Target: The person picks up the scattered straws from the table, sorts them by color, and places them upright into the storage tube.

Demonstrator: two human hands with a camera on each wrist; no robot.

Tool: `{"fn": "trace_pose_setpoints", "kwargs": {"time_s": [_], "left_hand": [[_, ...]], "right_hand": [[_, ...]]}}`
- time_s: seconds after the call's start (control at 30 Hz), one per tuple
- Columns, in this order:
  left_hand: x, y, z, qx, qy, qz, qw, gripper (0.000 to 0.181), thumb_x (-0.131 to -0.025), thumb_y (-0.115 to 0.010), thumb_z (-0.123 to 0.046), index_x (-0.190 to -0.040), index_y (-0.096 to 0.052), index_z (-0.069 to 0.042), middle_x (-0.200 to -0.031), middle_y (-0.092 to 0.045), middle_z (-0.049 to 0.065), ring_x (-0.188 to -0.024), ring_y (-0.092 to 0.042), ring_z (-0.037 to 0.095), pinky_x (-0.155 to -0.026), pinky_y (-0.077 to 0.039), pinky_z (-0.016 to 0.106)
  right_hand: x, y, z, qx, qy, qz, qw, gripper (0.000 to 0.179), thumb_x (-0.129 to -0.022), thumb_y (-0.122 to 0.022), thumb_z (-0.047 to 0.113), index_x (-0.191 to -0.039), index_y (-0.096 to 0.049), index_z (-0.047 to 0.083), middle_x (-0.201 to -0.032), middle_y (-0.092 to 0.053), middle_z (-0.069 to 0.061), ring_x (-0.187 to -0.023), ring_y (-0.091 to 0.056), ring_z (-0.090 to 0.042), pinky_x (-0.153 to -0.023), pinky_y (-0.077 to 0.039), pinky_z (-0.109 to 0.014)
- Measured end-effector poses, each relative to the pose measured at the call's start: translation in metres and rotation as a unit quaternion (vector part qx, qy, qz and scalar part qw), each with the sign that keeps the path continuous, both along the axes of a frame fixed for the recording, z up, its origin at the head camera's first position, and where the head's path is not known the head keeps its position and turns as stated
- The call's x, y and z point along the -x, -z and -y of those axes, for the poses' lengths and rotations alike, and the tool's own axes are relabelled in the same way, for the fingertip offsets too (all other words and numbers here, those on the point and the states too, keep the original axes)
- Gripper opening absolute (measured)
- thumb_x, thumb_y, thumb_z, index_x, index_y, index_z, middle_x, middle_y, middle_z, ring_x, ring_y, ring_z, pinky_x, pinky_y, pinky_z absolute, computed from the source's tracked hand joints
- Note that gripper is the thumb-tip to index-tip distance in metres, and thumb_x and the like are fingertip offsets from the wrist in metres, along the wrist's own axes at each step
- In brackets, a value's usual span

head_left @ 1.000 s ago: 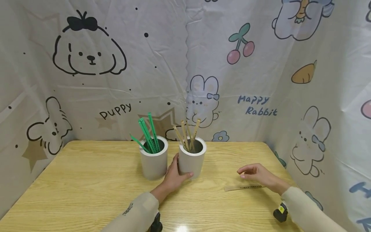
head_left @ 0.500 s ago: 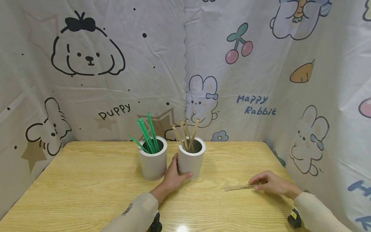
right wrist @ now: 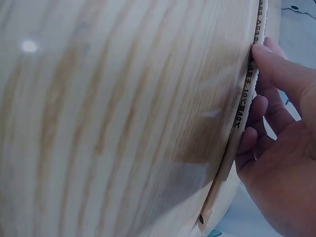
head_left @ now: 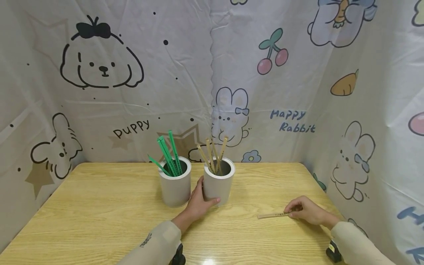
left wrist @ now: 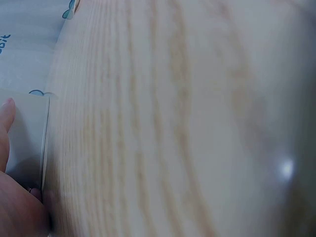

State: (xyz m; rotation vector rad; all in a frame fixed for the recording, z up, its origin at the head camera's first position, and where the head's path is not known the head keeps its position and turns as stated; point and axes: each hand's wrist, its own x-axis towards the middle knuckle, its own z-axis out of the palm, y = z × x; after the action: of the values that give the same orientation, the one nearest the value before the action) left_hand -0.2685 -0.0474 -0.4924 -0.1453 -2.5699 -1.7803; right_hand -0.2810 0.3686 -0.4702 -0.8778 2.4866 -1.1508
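My left hand (head_left: 195, 208) grips the right-hand light grey cylindrical holder (head_left: 218, 188), thumb across its front. Several tan straws (head_left: 212, 156) stand in that holder, leaning various ways. In the left wrist view only part of the hand (left wrist: 17, 205) shows against the holder's wall (left wrist: 29, 138). Over at the right, my right hand (head_left: 308, 211) pinches one end of a single tan straw (head_left: 269, 216) at the tabletop. Dark printed lettering runs along this straw (right wrist: 243, 106) in the right wrist view, where thumb and fingers (right wrist: 276, 64) are on it.
A matching grey holder (head_left: 175, 190) with several green straws (head_left: 167, 152) stands just left of the held one. Both are on a wood-grain table (head_left: 99, 206). A patterned cloth (head_left: 185, 73) hangs behind the table and at its sides.
My right hand has come down and moved right from above the lying tan straw, and now pinches its right end. The left hand and both holders have stayed in place.
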Motion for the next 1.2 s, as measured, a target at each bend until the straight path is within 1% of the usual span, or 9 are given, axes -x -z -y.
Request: {"fn": "trace_pose_setpoints", "kwargs": {"time_s": [0.17, 0.33, 0.5, 0.6, 0.77, 0.9, 1.0, 1.07, 1.2], "left_hand": [[0.000, 0.000, 0.001, -0.003, 0.003, 0.001, 1.0000, 0.104, -0.085, -0.083, -0.024, -0.162, -0.015, -0.009, -0.164, -0.030, 0.022, -0.149, -0.031, 0.046, -0.122, -0.026, 0.063], [0.000, 0.001, 0.001, -0.004, 0.003, 0.001, 1.0000, 0.104, -0.085, -0.083, -0.023, -0.161, -0.015, -0.008, -0.163, -0.031, 0.023, -0.149, -0.031, 0.046, -0.121, -0.026, 0.064], [-0.001, 0.000, 0.001, -0.002, 0.002, 0.000, 1.0000, 0.104, -0.085, -0.083, -0.023, -0.161, -0.014, -0.008, -0.163, -0.031, 0.023, -0.149, -0.031, 0.046, -0.121, -0.026, 0.063], [-0.001, -0.001, 0.001, -0.002, 0.002, 0.001, 1.0000, 0.104, -0.085, -0.083, -0.023, -0.161, -0.014, -0.008, -0.163, -0.031, 0.023, -0.149, -0.031, 0.046, -0.121, -0.026, 0.063], [-0.002, -0.001, 0.000, 0.000, 0.002, 0.005, 1.0000, 0.104, -0.085, -0.083, -0.024, -0.162, -0.014, -0.009, -0.163, -0.030, 0.023, -0.149, -0.031, 0.046, -0.121, -0.026, 0.063], [-0.002, -0.002, -0.001, 0.001, -0.002, 0.007, 1.0000, 0.105, -0.085, -0.083, -0.024, -0.162, -0.014, -0.008, -0.163, -0.030, 0.023, -0.149, -0.030, 0.046, -0.121, -0.026, 0.064], [-0.002, -0.002, -0.001, 0.001, -0.003, 0.007, 1.0000, 0.105, -0.085, -0.083, -0.024, -0.161, -0.014, -0.007, -0.163, -0.030, 0.024, -0.149, -0.030, 0.046, -0.121, -0.025, 0.063], [-0.002, -0.002, -0.001, 0.002, -0.002, 0.006, 1.0000, 0.105, -0.085, -0.083, -0.024, -0.161, -0.013, -0.006, -0.163, -0.030, 0.024, -0.149, -0.030, 0.047, -0.121, -0.026, 0.064], [-0.002, -0.001, -0.001, 0.001, 0.000, 0.004, 1.0000, 0.105, -0.085, -0.083, -0.024, -0.161, -0.014, -0.006, -0.163, -0.030, 0.024, -0.149, -0.030, 0.047, -0.121, -0.026, 0.064]], "right_hand": [[0.002, -0.002, 0.009, -0.025, 0.023, -0.008, 0.9994, 0.009, -0.091, -0.071, 0.003, -0.098, -0.075, 0.000, -0.094, -0.075, -0.014, -0.074, -0.054, 0.002, -0.063, -0.048, -0.019], [0.009, -0.010, 0.024, -0.020, 0.027, 0.002, 0.9994, 0.012, -0.095, -0.066, 0.006, -0.103, -0.074, 0.000, -0.097, -0.073, -0.015, -0.073, -0.052, 0.001, -0.062, -0.047, -0.020], [0.014, -0.029, 0.049, 0.007, 0.041, 0.005, 0.9991, 0.019, -0.101, -0.061, 0.012, -0.110, -0.071, -0.002, -0.102, -0.072, -0.013, -0.081, -0.057, -0.002, -0.068, -0.050, -0.022], [0.016, -0.042, 0.069, 0.030, 0.055, 0.015, 0.9979, 0.026, -0.102, -0.060, 0.017, -0.115, -0.069, -0.003, -0.109, -0.071, -0.010, -0.089, -0.062, -0.003, -0.076, -0.053, -0.023], [0.021, -0.072, 0.108, 0.088, 0.089, 0.045, 0.9912, 0.036, -0.103, -0.060, 0.021, -0.127, -0.063, -0.006, -0.113, -0.071, 0.004, -0.101, -0.063, -0.003, -0.088, -0.052, -0.022], [0.030, -0.099, 0.143, 0.182, 0.098, 0.070, 0.9759, 0.030, -0.104, -0.056, 0.017, -0.129, -0.063, 0.000, -0.104, -0.070, 0.016, -0.098, -0.061, -0.004, -0.087, -0.051, -0.020], [0.035, -0.118, 0.169, 0.268, 0.091, 0.096, 0.9543, 0.022, -0.105, -0.052, 0.010, -0.119, -0.069, 0.014, -0.098, -0.071, 0.017, -0.090, -0.061, -0.002, -0.082, -0.051, -0.017], [0.037, -0.130, 0.186, 0.316, 0.082, 0.109, 0.9389, 0.026, -0.105, -0.050, 0.007, -0.111, -0.070, 0.023, -0.097, -0.071, 0.015, -0.087, -0.060, -0.001, -0.080, -0.051, -0.016], [0.039, -0.146, 0.212, 0.382, 0.089, 0.121, 0.9119, 0.034, -0.105, -0.048, 0.003, -0.102, -0.071, 0.027, -0.095, -0.070, 0.014, -0.083, -0.060, -0.002, -0.076, -0.049, -0.016]]}}
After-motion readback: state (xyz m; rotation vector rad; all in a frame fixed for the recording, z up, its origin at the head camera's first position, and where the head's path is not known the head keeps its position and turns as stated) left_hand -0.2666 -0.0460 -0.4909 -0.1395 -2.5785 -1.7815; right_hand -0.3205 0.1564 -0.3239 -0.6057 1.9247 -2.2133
